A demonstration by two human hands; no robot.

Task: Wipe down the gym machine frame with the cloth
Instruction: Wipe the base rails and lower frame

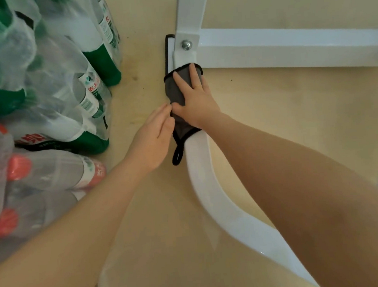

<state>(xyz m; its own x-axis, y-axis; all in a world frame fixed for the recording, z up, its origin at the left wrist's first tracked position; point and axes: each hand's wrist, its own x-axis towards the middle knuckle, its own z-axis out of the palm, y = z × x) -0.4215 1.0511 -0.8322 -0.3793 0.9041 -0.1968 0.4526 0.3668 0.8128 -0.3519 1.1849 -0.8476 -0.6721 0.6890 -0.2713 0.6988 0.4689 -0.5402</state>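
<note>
While the right hand (195,102) presses the grey cloth (179,94) flat against the curved white frame (206,187) with straight, spread fingers, the wiping step looks under way near the bolted joint (186,45). The left hand (154,134) lies just left of the cloth, its fingers extended and touching the cloth's edge, gripping nothing that can be seen. Next, the cloth likely needs sliding along the tube toward the near end, or up onto the crossbar (289,47), with steady pressure. Shrink-wrapped packs of water bottles (50,86) crowd the floor (271,105) at left, close to the frame's black foot (167,52), leaving little room on that side.
</note>
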